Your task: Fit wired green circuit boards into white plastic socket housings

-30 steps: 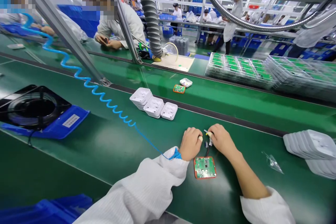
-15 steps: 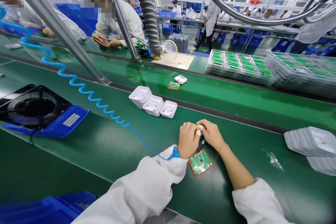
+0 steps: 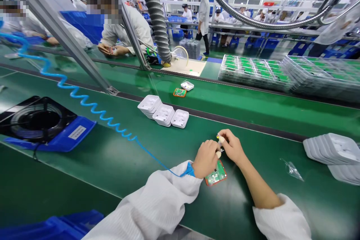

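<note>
My left hand (image 3: 206, 158) wears a blue wrist strap (image 3: 189, 170), and its fingers are closed in a pinch above the circuit board. Just to the right, my right hand (image 3: 233, 147) pinches with thumb and fingertips. Pale finger cots cover some tips of both hands. Between the fingers shows a small whitish piece (image 3: 221, 150), too small and half hidden to name; a speck of yellow is at the right fingertips. The green circuit board (image 3: 216, 175) with an orange-red rim lies on the green bench, its upper left covered by my left hand.
White plastic housings (image 3: 163, 114) stand in stacks ahead; more housings (image 3: 333, 150) are stacked right. A clear plastic scrap (image 3: 294, 170) lies nearby. Left are a black fan (image 3: 42, 118) and coiled blue cord (image 3: 92, 107). Across the belt (image 3: 239, 105), trays of boards (image 3: 253, 69) stand near a co-worker (image 3: 132, 26).
My left hand has moved down and slightly right, now covering part of the board. The right fingertips have shifted slightly right. Across the belt, the board and housing have slid slightly left.
</note>
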`<action>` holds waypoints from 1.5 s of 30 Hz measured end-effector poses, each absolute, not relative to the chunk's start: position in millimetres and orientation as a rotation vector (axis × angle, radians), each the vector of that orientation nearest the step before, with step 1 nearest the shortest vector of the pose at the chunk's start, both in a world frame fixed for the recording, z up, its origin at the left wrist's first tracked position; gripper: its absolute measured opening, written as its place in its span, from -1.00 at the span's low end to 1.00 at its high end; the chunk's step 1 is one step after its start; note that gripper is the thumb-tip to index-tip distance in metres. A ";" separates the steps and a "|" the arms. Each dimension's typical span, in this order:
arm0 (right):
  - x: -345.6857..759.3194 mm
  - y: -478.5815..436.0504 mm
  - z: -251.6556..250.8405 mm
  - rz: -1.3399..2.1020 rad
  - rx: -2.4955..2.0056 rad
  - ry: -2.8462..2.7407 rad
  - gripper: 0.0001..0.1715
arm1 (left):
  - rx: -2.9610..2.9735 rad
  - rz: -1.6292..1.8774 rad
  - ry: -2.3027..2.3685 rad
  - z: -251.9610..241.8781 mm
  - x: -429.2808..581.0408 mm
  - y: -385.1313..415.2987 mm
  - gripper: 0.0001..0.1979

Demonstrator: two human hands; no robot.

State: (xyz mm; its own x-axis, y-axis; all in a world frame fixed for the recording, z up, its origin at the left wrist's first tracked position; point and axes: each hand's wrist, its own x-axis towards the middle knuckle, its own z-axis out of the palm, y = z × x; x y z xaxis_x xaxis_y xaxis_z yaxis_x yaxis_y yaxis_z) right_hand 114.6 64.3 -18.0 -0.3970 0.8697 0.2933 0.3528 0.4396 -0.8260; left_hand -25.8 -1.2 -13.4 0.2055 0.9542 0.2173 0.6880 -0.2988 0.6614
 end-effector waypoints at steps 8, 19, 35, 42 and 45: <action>140.3 42.4 -4.8 0.629 -1.009 -2.203 -0.82 | 1.408 1.080 1.214 -19.3 -34.4 10.8 -0.94; 135.2 41.9 -5.6 0.582 -0.992 -2.268 -0.80 | 1.467 1.025 1.275 -14.5 -34.8 10.1 -0.93; 122.1 41.4 -21.7 0.314 -0.984 -2.386 -0.75 | 1.819 0.858 1.518 -17.1 -36.8 14.4 -0.89; 143.3 50.5 -22.0 0.172 -1.329 -2.154 -0.75 | 2.012 0.996 2.271 2.0 -84.8 33.2 -0.80; 135.2 47.2 -27.2 0.098 -1.467 -2.253 -0.67 | 1.960 0.866 2.496 1.5 -105.9 46.1 -0.83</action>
State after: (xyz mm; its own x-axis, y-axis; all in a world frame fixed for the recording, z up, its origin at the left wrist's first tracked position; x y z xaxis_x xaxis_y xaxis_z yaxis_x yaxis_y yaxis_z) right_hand 135.2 47.2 -27.2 -0.3349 0.8837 0.3271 0.8519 0.4323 -0.2956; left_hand -105.9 46.1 1.5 -0.2828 0.8605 0.4237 0.9380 0.1559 0.3095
